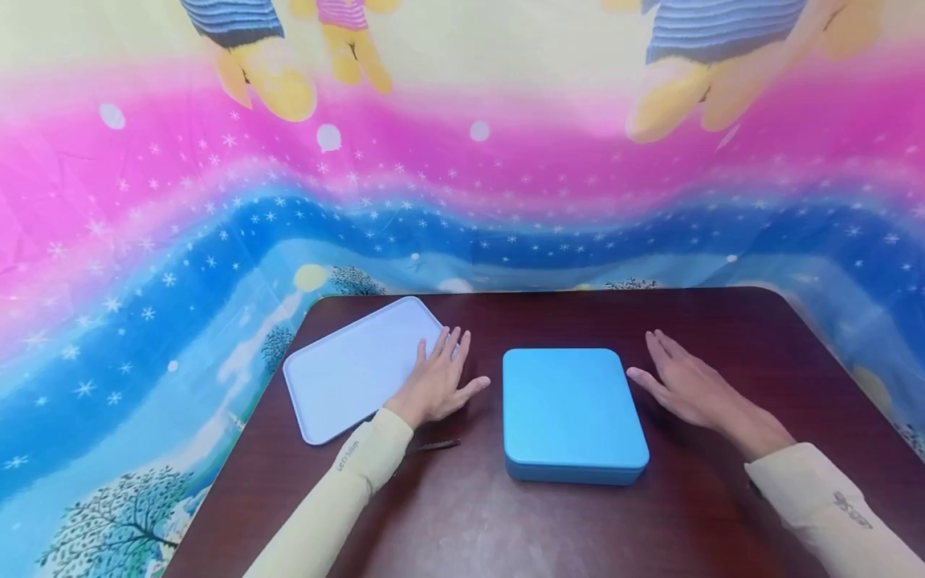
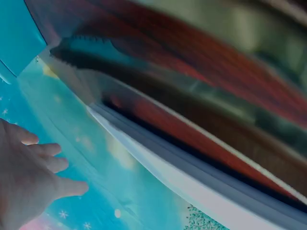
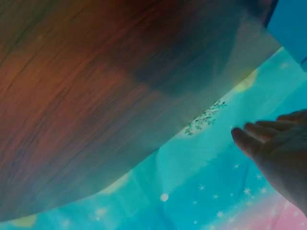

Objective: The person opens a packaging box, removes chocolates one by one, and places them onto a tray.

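Observation:
A light blue lidded box [image 1: 574, 409] sits closed on the dark wooden table between my two hands. My left hand [image 1: 437, 377], fingers straight and thumb spread towards the box, is over the right end of a pale lilac tray [image 1: 354, 377]. Whether it touches the tray I cannot tell. To the box's right is my right hand [image 1: 690, 385], fingers straight, thumb towards the box and apart from it. Neither hand holds anything. The left hand [image 2: 33, 177] and right hand [image 3: 278, 153] also show with extended fingers in the wrist views.
A thin, dark, narrow object [image 1: 437, 444] lies near my left cuff; its kind is unclear. The table [image 1: 549, 530] has rounded far corners. A patterned cloth [image 1: 462, 185] hangs behind and around it.

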The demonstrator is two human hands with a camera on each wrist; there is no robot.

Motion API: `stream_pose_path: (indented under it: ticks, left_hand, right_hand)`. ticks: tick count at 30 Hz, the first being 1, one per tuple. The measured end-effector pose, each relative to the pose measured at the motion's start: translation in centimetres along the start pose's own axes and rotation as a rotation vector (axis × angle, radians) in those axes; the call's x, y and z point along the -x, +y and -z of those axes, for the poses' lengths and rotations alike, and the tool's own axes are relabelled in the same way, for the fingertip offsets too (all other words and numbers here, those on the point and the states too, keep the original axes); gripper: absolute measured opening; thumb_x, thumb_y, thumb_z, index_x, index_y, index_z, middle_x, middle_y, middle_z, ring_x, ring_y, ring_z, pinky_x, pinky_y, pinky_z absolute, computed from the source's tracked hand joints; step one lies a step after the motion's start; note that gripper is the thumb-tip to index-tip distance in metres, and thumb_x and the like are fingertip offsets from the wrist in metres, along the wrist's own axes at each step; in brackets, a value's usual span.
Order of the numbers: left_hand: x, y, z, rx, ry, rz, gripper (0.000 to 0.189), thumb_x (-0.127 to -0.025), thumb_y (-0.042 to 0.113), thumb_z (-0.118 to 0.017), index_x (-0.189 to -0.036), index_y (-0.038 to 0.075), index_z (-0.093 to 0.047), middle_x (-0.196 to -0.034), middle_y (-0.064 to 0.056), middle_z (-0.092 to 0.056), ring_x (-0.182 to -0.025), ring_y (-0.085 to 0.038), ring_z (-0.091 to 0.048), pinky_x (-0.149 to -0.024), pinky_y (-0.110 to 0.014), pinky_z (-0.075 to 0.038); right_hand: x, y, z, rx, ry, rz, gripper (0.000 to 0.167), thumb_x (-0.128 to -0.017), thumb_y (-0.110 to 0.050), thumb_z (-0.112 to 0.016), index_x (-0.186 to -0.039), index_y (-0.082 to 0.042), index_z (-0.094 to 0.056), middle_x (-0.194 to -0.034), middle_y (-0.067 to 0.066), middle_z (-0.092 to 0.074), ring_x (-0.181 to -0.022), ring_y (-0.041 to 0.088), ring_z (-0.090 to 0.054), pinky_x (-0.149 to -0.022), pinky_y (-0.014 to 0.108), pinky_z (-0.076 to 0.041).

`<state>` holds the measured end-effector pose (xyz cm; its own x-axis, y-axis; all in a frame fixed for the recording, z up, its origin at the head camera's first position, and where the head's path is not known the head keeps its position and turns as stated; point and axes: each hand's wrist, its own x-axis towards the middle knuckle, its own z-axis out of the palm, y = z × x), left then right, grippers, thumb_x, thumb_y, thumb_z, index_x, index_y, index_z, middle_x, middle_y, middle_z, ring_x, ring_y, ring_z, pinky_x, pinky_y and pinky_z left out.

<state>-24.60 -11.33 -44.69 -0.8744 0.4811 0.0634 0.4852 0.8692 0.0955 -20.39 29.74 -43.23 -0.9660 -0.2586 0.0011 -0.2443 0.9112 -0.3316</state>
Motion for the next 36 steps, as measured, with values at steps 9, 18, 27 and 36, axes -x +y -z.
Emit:
stream_pose_path:
  ticks: [9,18,27,36]
  left_hand:
    - [0.2,1.1,-0.2,0.033,-0.050,-0.088,0.079,-0.103,0.060,-0.032,-0.159,0.006,-0.019,-0.165,-0.013,-0.022,-0.154,-0.027,-0.015,-0.119,-0.047,-0.025]
    - [0.7,2.0,-0.6,0.044,-0.039,-0.214,0.073,-0.105,0.053,-0.036,-0.159,0.007,-0.019,-0.163,-0.012,-0.026,-0.152,-0.027,-0.023,-0.118,-0.043,-0.028]
    - [1.0,2.6,-0.7,0.104,-0.078,-0.219,0.071,-0.105,0.053,-0.034,-0.159,0.010,-0.019,-0.162,-0.010,-0.030,-0.150,-0.022,-0.028,-0.118,-0.038,-0.028]
    - [0.8,3.4,-0.6,0.228,-0.081,-0.170,0.068,-0.105,0.052,-0.036,-0.155,0.005,-0.033,-0.155,-0.014,-0.042,-0.145,-0.022,-0.038,-0.116,-0.039,-0.033]
  right_hand:
    - [0.5,-1.8,-0.4,-0.035,-0.043,-0.011,0.094,-0.100,-0.063,-0.040,-0.153,0.011,-0.017,-0.156,0.036,-0.024,-0.141,0.054,-0.027,-0.110,0.067,-0.024]
    - [1.2,-2.7,-0.9,-0.046,-0.027,0.076,0.091,-0.098,-0.062,-0.047,-0.157,0.002,-0.019,-0.158,0.029,-0.028,-0.142,0.049,-0.031,-0.109,0.065,-0.029]
    - [1.6,-3.1,-1.4,-0.096,0.013,0.079,0.088,-0.098,-0.059,-0.050,-0.154,0.004,-0.025,-0.150,0.031,-0.037,-0.134,0.048,-0.042,-0.103,0.065,-0.038]
    - [1.4,-3.1,-1.3,-0.197,0.036,0.060,0.082,-0.096,-0.049,-0.061,-0.147,0.010,-0.036,-0.123,0.022,-0.058,-0.105,0.033,-0.060,-0.086,0.051,-0.054]
